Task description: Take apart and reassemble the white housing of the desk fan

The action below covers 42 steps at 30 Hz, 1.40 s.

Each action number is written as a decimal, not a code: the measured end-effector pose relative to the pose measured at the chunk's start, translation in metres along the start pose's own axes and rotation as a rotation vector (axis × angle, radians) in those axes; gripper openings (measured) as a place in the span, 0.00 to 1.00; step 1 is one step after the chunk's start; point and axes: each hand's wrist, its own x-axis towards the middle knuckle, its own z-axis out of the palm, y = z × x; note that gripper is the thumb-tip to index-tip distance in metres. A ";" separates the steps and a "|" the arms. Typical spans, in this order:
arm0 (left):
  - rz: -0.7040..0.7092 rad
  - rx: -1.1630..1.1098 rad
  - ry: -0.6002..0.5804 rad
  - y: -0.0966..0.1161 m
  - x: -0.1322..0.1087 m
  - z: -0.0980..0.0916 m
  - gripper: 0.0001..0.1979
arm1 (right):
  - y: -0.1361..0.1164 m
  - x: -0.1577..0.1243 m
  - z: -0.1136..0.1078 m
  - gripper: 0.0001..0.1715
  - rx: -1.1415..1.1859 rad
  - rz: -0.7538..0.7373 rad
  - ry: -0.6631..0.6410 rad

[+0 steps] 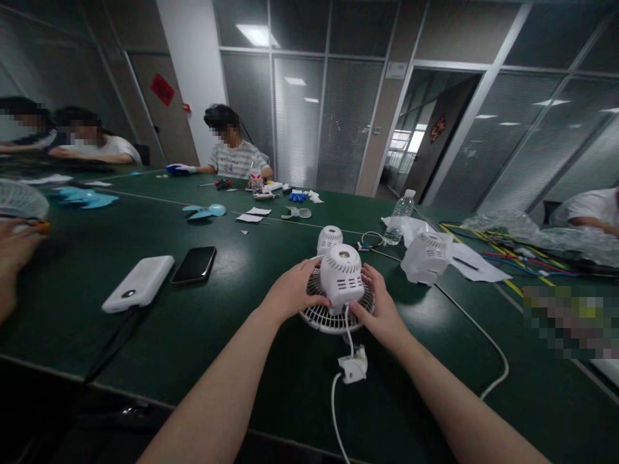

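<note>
A white fan motor housing (342, 277), slotted at the top and front, sits over a round white fan grille (322, 319) lying on the table. My left hand (294, 290) is curled against the housing's left side, thumb toward its lower front. On the opposite side, my right hand (382, 308) grips it with fingers behind and thumb near the cord. A white cord runs down from the housing to a small white plastic part (354, 365). Just behind stands another white housing (331, 237), partly hidden.
To the right are a third white housing (426, 258), a plastic bottle (401, 216) and a loose cable. A white power bank (138, 283) and a phone (194, 265) lie left. Blue fan blades (204, 211) are farther back. Other people sit around the table; one's hand is at far left.
</note>
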 end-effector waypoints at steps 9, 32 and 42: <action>-0.104 -0.158 0.080 0.007 -0.001 0.006 0.31 | -0.013 -0.005 0.001 0.52 -0.252 0.177 0.115; -0.010 -0.200 -0.079 -0.001 -0.002 -0.001 0.45 | 0.004 0.009 -0.023 0.45 0.084 0.163 -0.176; -0.072 -0.234 -0.064 0.001 0.000 0.002 0.34 | 0.006 0.004 -0.017 0.53 0.191 0.205 -0.194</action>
